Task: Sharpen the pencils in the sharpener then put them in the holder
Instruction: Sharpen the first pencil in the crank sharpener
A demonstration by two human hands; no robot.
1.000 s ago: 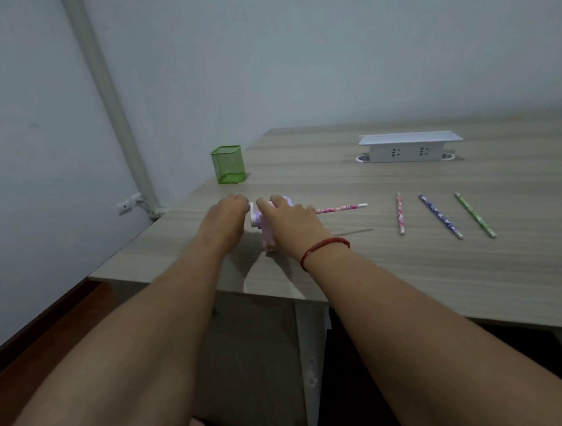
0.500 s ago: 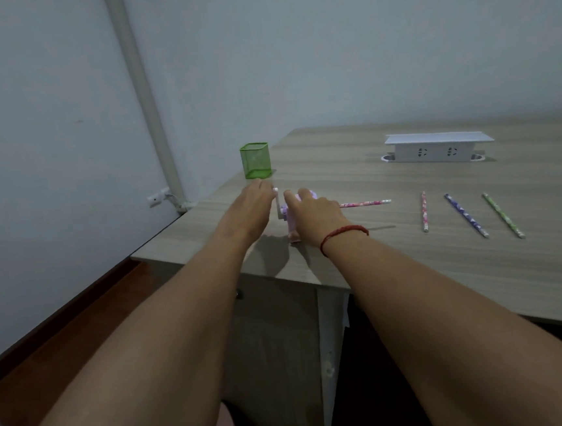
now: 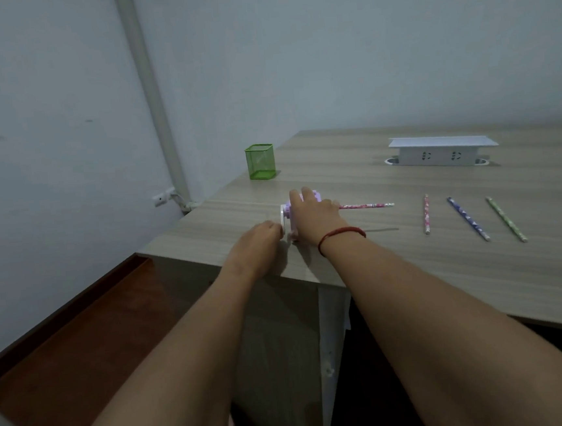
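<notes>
Right grip (image 3: 314, 216) clasps the sharpener (image 3: 316, 196), left grip (image 3: 258, 238) pinches its crank (image 3: 284, 217), 1 pencil (image 3: 365, 205) inside; 3 pencils (image 3: 467, 218) wait at 3 o'clock, holder (image 3: 260, 162) empty.

Left hand (image 3: 262, 240) low, fingers curled, pinching; right hand (image 3: 313, 215) just beside, arched palm-down, gripping.
</notes>
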